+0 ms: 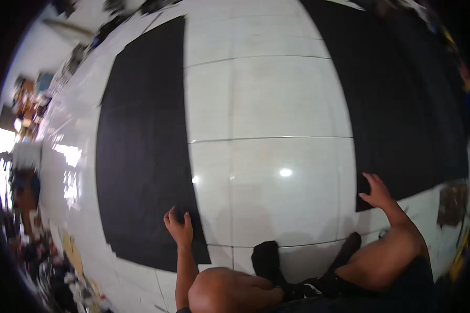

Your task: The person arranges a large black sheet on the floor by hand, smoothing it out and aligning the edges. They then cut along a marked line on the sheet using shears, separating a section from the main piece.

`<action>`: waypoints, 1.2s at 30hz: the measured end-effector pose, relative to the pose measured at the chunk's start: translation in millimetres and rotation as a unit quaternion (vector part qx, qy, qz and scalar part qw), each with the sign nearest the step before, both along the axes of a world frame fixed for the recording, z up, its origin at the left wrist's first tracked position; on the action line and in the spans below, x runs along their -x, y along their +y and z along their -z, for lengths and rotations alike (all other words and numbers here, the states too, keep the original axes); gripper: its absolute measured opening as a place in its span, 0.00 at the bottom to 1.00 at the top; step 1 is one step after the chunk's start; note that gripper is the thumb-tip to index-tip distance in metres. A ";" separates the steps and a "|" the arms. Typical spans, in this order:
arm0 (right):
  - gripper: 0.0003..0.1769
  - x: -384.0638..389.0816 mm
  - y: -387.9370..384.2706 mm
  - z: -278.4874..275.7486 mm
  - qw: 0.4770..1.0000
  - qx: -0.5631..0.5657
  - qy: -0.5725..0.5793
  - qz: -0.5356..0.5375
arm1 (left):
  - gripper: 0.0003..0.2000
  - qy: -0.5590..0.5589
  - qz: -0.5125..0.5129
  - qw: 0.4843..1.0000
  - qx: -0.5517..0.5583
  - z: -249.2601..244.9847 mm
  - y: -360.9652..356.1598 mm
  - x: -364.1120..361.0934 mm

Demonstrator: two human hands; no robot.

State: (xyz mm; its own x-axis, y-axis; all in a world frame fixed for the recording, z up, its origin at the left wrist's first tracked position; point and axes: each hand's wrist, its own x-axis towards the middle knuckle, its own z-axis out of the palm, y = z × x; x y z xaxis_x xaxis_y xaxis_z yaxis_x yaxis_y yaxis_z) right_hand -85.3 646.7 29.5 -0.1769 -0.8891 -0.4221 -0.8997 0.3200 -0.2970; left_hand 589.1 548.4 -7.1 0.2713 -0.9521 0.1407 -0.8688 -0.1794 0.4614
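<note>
Currently left hand (180,227) flat, fingers spread, on near edge of long black fabric sheet (143,146) on white tiled floor (266,99). Right hand (377,191) open, fingertips on second large black sheet (402,99)'s corner.

The right black sheet (402,94) runs past the far edge. At the left, clutter (28,104) is too blurred to identify. The near edge crops the person's knee (230,292).

Before you lies a glossy white tiled floor (266,99), with a small bright light reflection (285,172) near its middle. Far to your left, blurred colourful clutter (28,104) lines the floor's edge. To your right a brown scrap (453,203) lies on the tiles.
</note>
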 end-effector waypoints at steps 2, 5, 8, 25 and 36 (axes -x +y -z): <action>0.58 17.3 33.1 7.8 0.993 -0.030 0.051 -0.104 | 0.22 0.060 0.174 0.982 -0.042 -2.4 -46.6 55.3; 0.62 4.4 40.4 -1.1 0.989 -0.092 0.073 -0.086 | 0.21 0.107 0.259 0.944 -0.172 -46.3 -83.2 122.1; 0.61 11.9 46.7 13.1 0.990 -0.087 0.062 -0.091 | 0.22 0.036 0.434 0.874 -0.217 -72.7 -112.6 180.2; 0.17 53.4 72.7 54.3 0.982 0.178 -0.042 -0.043 | 0.37 0.032 0.521 0.690 -0.501 -49.2 -64.4 542.2; 0.19 43.6 -52.8 -26.3 0.919 0.367 -0.143 -0.027 | 0.20 0.479 0.200 0.774 -0.362 -49.8 -105.4 605.4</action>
State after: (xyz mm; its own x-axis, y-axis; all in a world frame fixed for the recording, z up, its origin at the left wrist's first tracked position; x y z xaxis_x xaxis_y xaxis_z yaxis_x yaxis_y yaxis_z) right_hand -128.9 593.9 55.8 -0.0995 -0.9571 0.2723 -0.7605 -0.1033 -0.6411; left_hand -16.3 443.0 42.8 -0.4157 -0.7224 -0.5525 -0.2425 -0.4975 0.8329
